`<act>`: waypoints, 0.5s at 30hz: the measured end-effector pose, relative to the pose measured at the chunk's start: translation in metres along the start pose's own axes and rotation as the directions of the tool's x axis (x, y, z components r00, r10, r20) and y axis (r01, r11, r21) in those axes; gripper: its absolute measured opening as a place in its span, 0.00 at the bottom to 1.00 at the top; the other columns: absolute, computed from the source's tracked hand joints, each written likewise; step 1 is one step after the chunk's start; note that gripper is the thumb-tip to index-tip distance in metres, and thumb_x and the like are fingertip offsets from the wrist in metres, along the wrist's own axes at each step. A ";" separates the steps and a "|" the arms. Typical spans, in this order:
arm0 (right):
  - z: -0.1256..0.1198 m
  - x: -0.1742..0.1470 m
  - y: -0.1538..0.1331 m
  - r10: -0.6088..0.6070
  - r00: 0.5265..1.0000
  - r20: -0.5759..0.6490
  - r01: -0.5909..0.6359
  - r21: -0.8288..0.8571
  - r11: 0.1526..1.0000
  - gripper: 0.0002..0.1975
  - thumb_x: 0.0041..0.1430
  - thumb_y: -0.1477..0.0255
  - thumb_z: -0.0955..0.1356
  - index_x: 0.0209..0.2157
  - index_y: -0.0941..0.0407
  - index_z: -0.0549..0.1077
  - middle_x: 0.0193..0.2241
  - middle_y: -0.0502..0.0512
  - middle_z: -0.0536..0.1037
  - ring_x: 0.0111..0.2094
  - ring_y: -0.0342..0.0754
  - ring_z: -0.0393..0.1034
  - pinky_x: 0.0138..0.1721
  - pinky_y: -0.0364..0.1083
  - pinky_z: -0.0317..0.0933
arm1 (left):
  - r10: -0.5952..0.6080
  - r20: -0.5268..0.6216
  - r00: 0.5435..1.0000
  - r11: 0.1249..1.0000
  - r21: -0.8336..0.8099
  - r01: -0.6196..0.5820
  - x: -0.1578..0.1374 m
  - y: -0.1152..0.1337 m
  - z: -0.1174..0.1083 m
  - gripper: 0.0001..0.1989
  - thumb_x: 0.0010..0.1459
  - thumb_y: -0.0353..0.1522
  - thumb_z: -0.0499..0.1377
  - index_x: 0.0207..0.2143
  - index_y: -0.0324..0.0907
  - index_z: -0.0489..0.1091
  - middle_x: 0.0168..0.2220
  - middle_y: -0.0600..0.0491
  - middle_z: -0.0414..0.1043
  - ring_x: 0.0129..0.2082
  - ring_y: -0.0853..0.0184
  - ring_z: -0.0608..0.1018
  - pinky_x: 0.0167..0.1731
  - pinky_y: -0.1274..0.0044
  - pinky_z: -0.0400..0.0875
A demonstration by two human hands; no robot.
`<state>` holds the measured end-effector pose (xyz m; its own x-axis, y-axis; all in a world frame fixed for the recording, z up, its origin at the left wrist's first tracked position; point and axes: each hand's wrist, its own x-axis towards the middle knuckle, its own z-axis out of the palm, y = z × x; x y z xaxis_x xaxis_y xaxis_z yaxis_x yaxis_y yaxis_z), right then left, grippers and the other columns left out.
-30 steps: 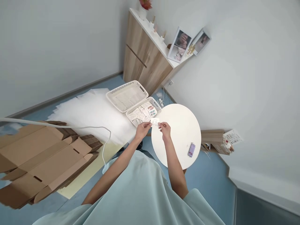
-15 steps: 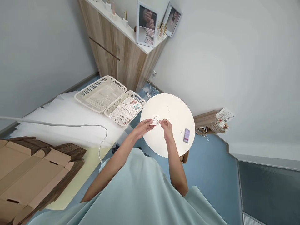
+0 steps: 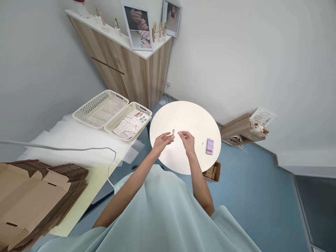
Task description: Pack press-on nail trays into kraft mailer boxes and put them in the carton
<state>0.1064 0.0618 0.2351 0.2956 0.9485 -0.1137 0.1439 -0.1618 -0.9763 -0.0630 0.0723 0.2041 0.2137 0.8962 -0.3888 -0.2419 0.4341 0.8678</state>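
Between the fingertips of my left hand [image 3: 162,142] is a small white printed card [image 3: 173,132], seen almost edge-on over the round white table [image 3: 183,112]. My right hand [image 3: 187,140] is just to its right, thumb and fingers pinched together. A small gap shows between those fingertips and the card; whether they hold anything is too small to tell. Similar printed cards [image 3: 128,124] lie heaped in the smaller white basket [image 3: 109,128] at the left.
A purple pixelated object [image 3: 209,146] lies on the table's right side. A larger white basket [image 3: 78,113] stands beside the card basket. Flattened cardboard boxes [image 3: 34,203] are stacked at lower left, near a grey cable [image 3: 65,148]. An open carton [image 3: 217,172] sits below the table's edge.
The card, earlier facing me flat between both hands, is now turned nearly edge-on in my left hand. My right fingertips have come away from it. The view has shifted slightly.
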 end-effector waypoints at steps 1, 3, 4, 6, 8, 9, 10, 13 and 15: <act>-0.003 -0.001 0.001 -0.011 1.000 -0.004 0.011 -0.022 1.000 0.16 0.59 0.53 0.76 0.36 0.52 0.82 0.42 0.55 0.86 0.48 0.53 0.79 0.52 0.50 0.69 | 0.026 -0.040 0.999 0.998 0.057 -0.023 -0.002 -0.003 0.006 0.38 0.53 0.49 0.77 0.59 0.40 0.75 0.56 0.37 0.83 0.52 0.52 0.86 0.58 0.59 0.77; -0.008 -0.003 0.004 -0.029 1.000 -0.001 0.029 -0.061 0.998 0.15 0.59 0.55 0.76 0.35 0.52 0.82 0.40 0.53 0.86 0.45 0.52 0.79 0.50 0.50 0.68 | 0.083 -0.088 0.993 0.986 0.152 -0.069 -0.005 -0.010 0.016 0.38 0.52 0.47 0.77 0.60 0.40 0.73 0.57 0.37 0.82 0.51 0.52 0.86 0.56 0.60 0.78; -0.009 -0.003 0.006 -0.033 0.999 -0.007 0.032 -0.083 0.996 0.14 0.59 0.56 0.76 0.35 0.52 0.82 0.39 0.53 0.87 0.44 0.52 0.79 0.49 0.50 0.67 | 0.109 -0.099 0.989 0.978 0.189 -0.089 -0.006 -0.013 0.021 0.38 0.53 0.46 0.77 0.60 0.40 0.73 0.58 0.37 0.81 0.51 0.53 0.85 0.56 0.61 0.78; -0.013 -0.002 0.008 -0.032 0.999 -0.040 0.027 -0.118 0.993 0.12 0.60 0.57 0.74 0.34 0.52 0.82 0.38 0.53 0.87 0.43 0.52 0.79 0.48 0.50 0.67 | 0.153 -0.111 0.982 0.962 0.244 -0.123 -0.008 -0.018 0.029 0.38 0.53 0.44 0.77 0.61 0.40 0.72 0.60 0.37 0.79 0.50 0.54 0.85 0.54 0.62 0.79; -0.017 0.000 0.010 -0.026 0.996 -0.080 0.016 -0.125 0.992 0.13 0.60 0.57 0.73 0.33 0.52 0.82 0.37 0.53 0.87 0.42 0.52 0.79 0.47 0.49 0.67 | 0.184 -0.116 0.976 0.953 0.265 -0.148 -0.010 -0.021 0.035 0.37 0.54 0.44 0.76 0.62 0.41 0.72 0.61 0.38 0.78 0.49 0.55 0.85 0.53 0.63 0.79; -0.021 0.003 0.011 -0.021 0.995 -0.093 0.010 -0.113 0.993 0.13 0.60 0.57 0.73 0.32 0.52 0.82 0.36 0.53 0.87 0.41 0.52 0.78 0.47 0.49 0.67 | 0.190 -0.121 0.974 0.954 0.258 -0.154 -0.011 -0.022 0.036 0.36 0.55 0.45 0.75 0.61 0.41 0.72 0.61 0.39 0.79 0.48 0.56 0.86 0.52 0.63 0.79; -0.025 0.005 0.011 -0.013 0.995 -0.099 0.004 -0.090 0.996 0.14 0.60 0.56 0.73 0.32 0.53 0.82 0.35 0.53 0.86 0.41 0.52 0.78 0.46 0.49 0.67 | 0.191 -0.130 0.973 0.958 0.240 -0.156 -0.012 -0.023 0.038 0.34 0.56 0.46 0.74 0.60 0.41 0.73 0.59 0.40 0.80 0.47 0.56 0.86 0.52 0.64 0.79; -0.037 0.013 0.012 0.022 0.997 -0.079 -0.022 0.008 1.000 0.16 0.57 0.55 0.75 0.31 0.54 0.82 0.33 0.53 0.85 0.39 0.51 0.77 0.46 0.49 0.67 | 0.171 -0.151 0.974 0.976 0.161 -0.146 -0.014 -0.023 0.040 0.30 0.58 0.49 0.71 0.56 0.41 0.76 0.48 0.44 0.83 0.43 0.57 0.86 0.51 0.64 0.78; -0.044 0.016 0.013 0.040 0.998 -0.048 -0.037 0.058 0.998 0.16 0.55 0.54 0.75 0.31 0.54 0.82 0.33 0.52 0.85 0.39 0.50 0.76 0.45 0.48 0.67 | 0.153 -0.147 0.977 0.984 0.112 -0.137 -0.015 -0.022 0.040 0.29 0.57 0.50 0.72 0.53 0.41 0.78 0.42 0.47 0.83 0.41 0.58 0.85 0.49 0.65 0.78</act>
<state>0.1542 0.0632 0.2290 0.3458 0.9273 -0.1432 0.0777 -0.1804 -0.9805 -0.0232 0.0450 0.2029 0.0324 0.9556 -0.2928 -0.1614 0.2941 0.9420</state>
